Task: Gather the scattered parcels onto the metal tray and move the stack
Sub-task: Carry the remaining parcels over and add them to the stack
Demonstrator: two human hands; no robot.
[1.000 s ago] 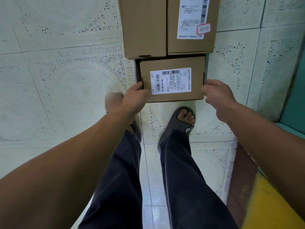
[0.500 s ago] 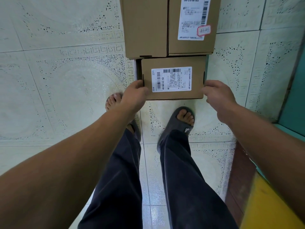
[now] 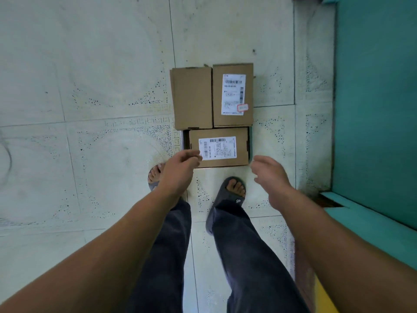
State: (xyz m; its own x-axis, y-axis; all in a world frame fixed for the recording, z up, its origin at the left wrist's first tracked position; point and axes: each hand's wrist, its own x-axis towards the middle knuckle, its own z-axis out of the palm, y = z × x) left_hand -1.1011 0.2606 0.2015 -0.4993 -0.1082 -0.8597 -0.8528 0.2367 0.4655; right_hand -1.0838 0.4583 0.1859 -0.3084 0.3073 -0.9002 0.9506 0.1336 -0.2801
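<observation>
Brown parcels (image 3: 218, 118) with white labels (image 3: 233, 94), pale speckled floor tiles (image 3: 90, 109), teal wall (image 3: 374, 98).

Near parcel (image 3: 241, 159): wide white label (image 3: 217, 147) with barcodes along its top and left edges; characters too blurred to read. Rear right parcel (image 3: 217, 98): tall white label (image 3: 233, 94) with barcodes, digits illegible; red-bordered sticker (image 3: 242, 107) at its lower right corner, text illegible. Slipper (image 3: 229, 197): small white logo (image 3: 237, 201), unreadable.
</observation>
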